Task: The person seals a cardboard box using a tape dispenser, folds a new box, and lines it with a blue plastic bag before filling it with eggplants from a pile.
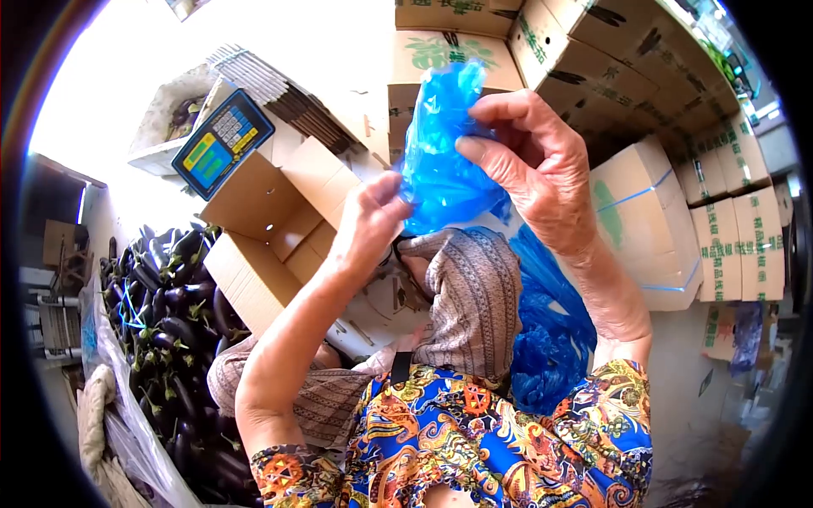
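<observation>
A thin blue plastic bag (449,161) is held up in front of me between both hands. My left hand (370,216) grips its lower left edge, the fingers pinched together. At its upper right, my right hand (538,157) has the thumb and fingers closed toward the plastic. The bag looks crumpled and partly see-through. An open cardboard box (275,245) stands beyond my left forearm. More blue plastic bags (550,347) lie in a heap beside my right leg, under my right forearm.
A pile of eggplants (174,322) fills the left side, edged by clear plastic sheeting (140,423). Behind the box is a digital scale display (223,142). Flattened cardboard (288,93) leans near it. Stacked printed cartons (627,93) rise at the back right, with a strapped carton (648,220) nearer.
</observation>
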Demonstrator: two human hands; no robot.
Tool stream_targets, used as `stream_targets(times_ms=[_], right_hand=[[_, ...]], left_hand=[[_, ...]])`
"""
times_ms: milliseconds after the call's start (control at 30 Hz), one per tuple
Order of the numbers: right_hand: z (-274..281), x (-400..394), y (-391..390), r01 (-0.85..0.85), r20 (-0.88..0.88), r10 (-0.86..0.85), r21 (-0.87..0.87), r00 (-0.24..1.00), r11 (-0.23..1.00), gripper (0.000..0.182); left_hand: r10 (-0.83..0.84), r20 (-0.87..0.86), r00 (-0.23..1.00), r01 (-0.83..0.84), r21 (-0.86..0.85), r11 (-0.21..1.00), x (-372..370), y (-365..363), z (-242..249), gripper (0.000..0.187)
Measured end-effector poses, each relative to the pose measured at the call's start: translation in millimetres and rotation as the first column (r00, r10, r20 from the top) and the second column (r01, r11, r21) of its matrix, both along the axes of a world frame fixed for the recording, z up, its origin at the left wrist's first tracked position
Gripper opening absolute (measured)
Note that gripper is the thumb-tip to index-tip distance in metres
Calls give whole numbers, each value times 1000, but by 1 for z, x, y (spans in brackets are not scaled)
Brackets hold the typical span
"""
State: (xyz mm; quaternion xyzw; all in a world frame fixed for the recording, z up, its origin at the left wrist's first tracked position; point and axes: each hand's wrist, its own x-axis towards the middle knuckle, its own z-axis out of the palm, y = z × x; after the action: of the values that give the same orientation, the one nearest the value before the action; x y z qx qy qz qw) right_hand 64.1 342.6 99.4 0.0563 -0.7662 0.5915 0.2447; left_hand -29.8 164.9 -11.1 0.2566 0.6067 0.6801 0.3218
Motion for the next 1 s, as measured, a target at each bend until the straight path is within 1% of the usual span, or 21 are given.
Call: stream_targets(times_ms=[33,67,133,167,200,267,300,333,367,467,500,533,600,633,667,700,800,833,867,933,1000], right_hand=[[0,-4,-5,-14,30,15,-11,999,1000,23],[3,-5,-1,-23,61,24,-26,998,999,24],[4,-1,22,-25,166,29,-26,986,999,27],[0,1,32,-44,265,49,-27,963,999,24],[-6,2,41,-62,360,69,-31,930,998,21],[-25,6,57,-231,511,241,-83,825,969,14],[-31,10,62,-249,595,248,-82,765,965,11],[-33,11,67,-199,726,168,-44,667,979,12],[-50,8,72,-168,667,120,7,735,986,12],[-73,-8,67,-56,521,-46,179,852,982,6],[-82,-18,64,-80,489,-17,176,872,981,8],[-82,-26,59,-140,504,28,186,863,973,8],[-103,-50,49,-185,317,139,119,938,975,10],[-93,-55,37,-195,404,256,-185,878,963,11],[-83,-57,29,-158,450,389,-469,804,869,13],[-87,-64,33,-176,423,460,-557,781,812,17],[-102,-71,36,-139,550,158,-75,820,987,19],[-121,-74,44,-174,585,146,-9,798,985,20],[-142,-76,50,-169,632,99,52,769,984,31],[-203,-82,67,-203,623,61,159,780,966,49],[-268,-90,77,-184,541,-60,386,839,904,60]], left_hand=[[98,102,990,-106,76,991,-6,-9,1,27],[144,199,969,-170,118,978,-15,-16,-3,23],[306,155,939,-319,71,945,-30,-31,-3,19],[331,203,922,-361,138,922,-38,-42,-3,17],[352,250,902,-404,201,892,-46,-52,-4,15],[342,281,897,-431,379,819,-69,-72,-7,15],[279,293,915,-390,456,800,-74,-78,1,15],[214,298,930,-347,532,772,-79,-84,10,16],[72,272,960,-230,613,756,-90,-96,13,19],[187,371,910,-381,566,731,-87,-111,34,32],[59,382,922,-289,579,763,-87,-124,40,37],[46,377,925,-272,573,773,-85,-137,44,37],[77,364,928,-282,552,785,-80,-158,49,37],[110,356,928,-298,532,793,-76,-169,51,37],[147,346,927,-318,513,797,-71,-180,53,37],[181,338,924,-339,498,798,-68,-189,55,37],[303,308,902,-418,441,794,-61,-219,58,36],[347,296,890,-448,424,787,-61,-227,58,36],[391,280,877,-477,402,782,-66,-234,59,36],[464,259,847,-530,362,767,-74,-245,61,36],[545,224,808,-589,304,749,-81,-259,63,36]])
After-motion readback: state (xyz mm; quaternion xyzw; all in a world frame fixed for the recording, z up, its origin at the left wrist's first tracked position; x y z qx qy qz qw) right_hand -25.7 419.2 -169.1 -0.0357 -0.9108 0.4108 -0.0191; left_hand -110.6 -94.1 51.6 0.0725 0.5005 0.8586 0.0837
